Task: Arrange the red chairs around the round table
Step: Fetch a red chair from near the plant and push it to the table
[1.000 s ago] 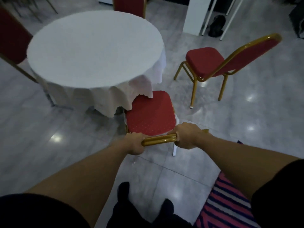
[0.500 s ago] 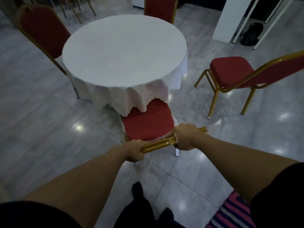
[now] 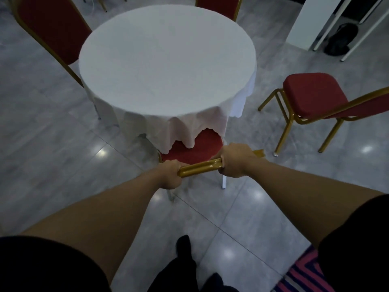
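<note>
Two hands clamped the near chair by its gold top rail in the head view: our left hand and right hand both fisted around it. Its red seat sat partly under the white cloth at the near edge of the round table. We saw a second red chair standing apart off the table's right edge, and one at the far-left edge.

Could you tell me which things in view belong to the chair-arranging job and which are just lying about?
Part of the job:
- round table
- chair being pushed in, gripped by left hand and right hand
- chair standing off to the right
- chair at far left
- chair behind the table

Just lying about:
- black bag
- striped rug
</note>
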